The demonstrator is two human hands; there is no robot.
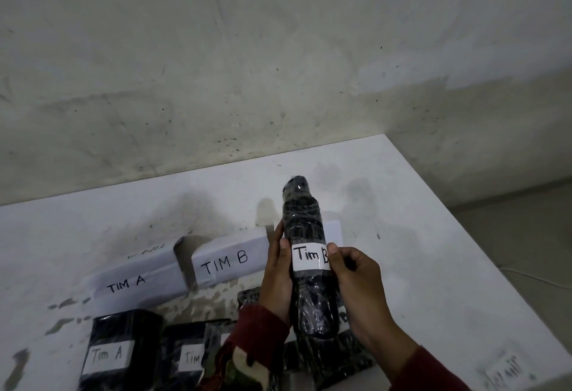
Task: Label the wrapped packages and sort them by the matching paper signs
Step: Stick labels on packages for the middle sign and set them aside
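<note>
Both hands are gripping a black wrapped package (305,254) above the surface (433,235): left hand (276,279) cradling it, right hand (356,279) fingers pinching its "Tim B" label (309,257), near the TIM B sign (229,262).

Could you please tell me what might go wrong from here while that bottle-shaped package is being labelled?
1. The right hand presses only the label's right edge onto crinkled wrap; it may crease or peel.
2. The package is held above the table by the left hand; it might slip onto wrapped packages below.
3. The TIM B sign stands close behind and could be knocked.
</note>
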